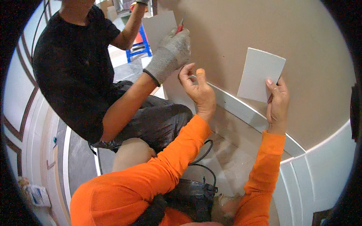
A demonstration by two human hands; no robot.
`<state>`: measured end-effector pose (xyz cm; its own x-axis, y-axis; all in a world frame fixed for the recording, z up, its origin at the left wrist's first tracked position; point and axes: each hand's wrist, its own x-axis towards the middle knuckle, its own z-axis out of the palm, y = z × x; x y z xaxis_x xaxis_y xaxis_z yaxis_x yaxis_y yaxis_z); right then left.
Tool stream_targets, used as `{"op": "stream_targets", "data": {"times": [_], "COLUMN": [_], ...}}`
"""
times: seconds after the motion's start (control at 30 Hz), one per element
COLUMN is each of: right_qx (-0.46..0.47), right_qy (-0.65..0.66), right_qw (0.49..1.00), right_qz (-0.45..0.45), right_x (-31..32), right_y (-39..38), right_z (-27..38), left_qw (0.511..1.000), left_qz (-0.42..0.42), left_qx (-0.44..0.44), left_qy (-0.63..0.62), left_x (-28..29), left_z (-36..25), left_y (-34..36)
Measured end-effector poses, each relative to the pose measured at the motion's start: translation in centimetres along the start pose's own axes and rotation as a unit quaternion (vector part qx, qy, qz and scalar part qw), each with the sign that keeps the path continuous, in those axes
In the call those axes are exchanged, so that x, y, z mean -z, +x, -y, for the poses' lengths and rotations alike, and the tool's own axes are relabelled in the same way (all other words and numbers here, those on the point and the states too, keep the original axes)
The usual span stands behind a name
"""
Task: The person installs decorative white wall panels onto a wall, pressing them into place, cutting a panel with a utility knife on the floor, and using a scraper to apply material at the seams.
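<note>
My right hand (277,96) grips a pale rectangular board piece (260,71) by its lower right part, thumb on the face, against a backdrop of beige wall (309,37). My left hand (198,90) is raised with fingers apart and partly curled, nothing visible in it; one digit has an orange covering at its tip. It is just below a co-worker's grey-gloved hand (173,51), which holds a red-handled tool (180,28). Another pale board piece (156,26) is beside that glove.
The co-worker (68,75) crouches close on my left. A blue step stool (137,52) stands behind. A white skirting strip (241,113) runs along the wall's foot. Black cables (209,167) loop below my arms, and a curved white panelled surface (324,173) is at lower right.
</note>
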<state>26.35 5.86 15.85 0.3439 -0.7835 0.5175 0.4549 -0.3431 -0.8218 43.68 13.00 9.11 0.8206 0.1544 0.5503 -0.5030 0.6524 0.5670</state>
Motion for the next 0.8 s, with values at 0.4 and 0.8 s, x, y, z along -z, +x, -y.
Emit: {"op": "stream_targets", "data": {"times": [0.4,0.8], "right_qx": [-0.150,-0.180], "right_qy": [0.201,0.334], "right_qw": [0.958,0.908], "right_qz": [0.140,0.176], "right_x": [-2.6,-0.7], "right_y": [-0.2,2.4], "right_z": [-7.3,-8.7], "left_qw": [0.986,0.980], "left_qz": [-0.054,0.158], "left_qx": [0.157,-0.021], "left_qy": [0.021,0.120], "left_x": [1.6,-1.8], "left_z": [0.6,-3.4], "left_y": [2.2,3.5]}}
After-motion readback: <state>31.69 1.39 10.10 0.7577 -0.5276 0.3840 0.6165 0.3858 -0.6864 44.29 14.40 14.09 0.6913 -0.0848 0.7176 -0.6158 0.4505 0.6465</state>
